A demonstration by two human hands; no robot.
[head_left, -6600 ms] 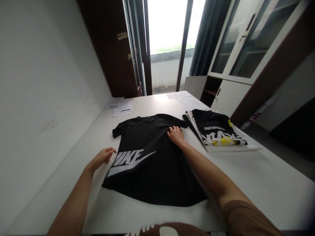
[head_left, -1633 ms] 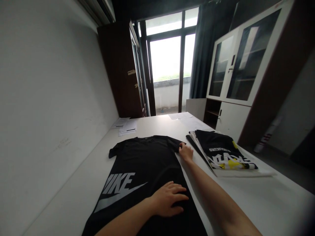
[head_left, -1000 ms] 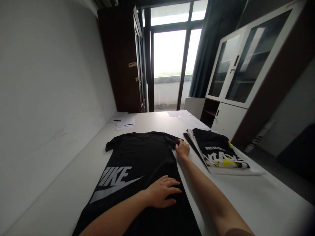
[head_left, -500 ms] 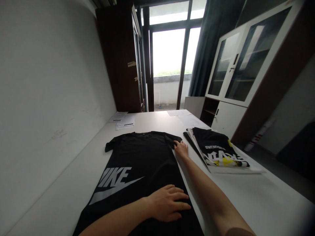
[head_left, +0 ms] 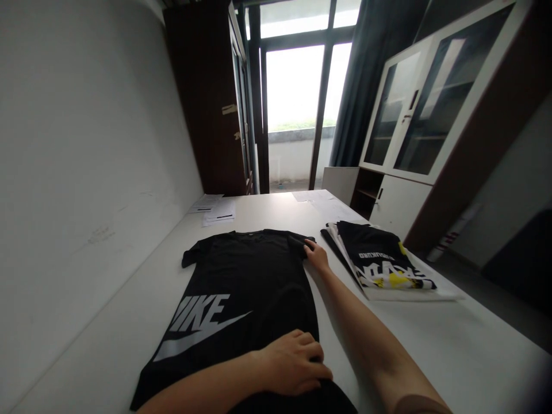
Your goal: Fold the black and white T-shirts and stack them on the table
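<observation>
A black T-shirt (head_left: 254, 270) with grey lettering and a swoosh lies spread face up on the white table, its collar toward the far end. My left hand (head_left: 297, 359) reaches across the lower part of the shirt, fingers curled round its right side edge and bunching the cloth there. Farther up, my right hand (head_left: 316, 254) pinches the right sleeve near its hem. The fabric between the two hands is slightly drawn in along that side. The bottom hem is partly hidden by my left forearm.
Right of the shirt, a stack of folded clothes (head_left: 383, 259) with a black, white and yellow print lies on the table (head_left: 431, 339). Papers (head_left: 219, 213) rest at the far left. A wall (head_left: 86, 172) borders the left side; cabinets (head_left: 397, 144) stand beyond.
My left hand's fingers, spread flat on the shirt before, have curled and gathered its right edge inward. My right hand has stayed at the sleeve, shifting only slightly.
</observation>
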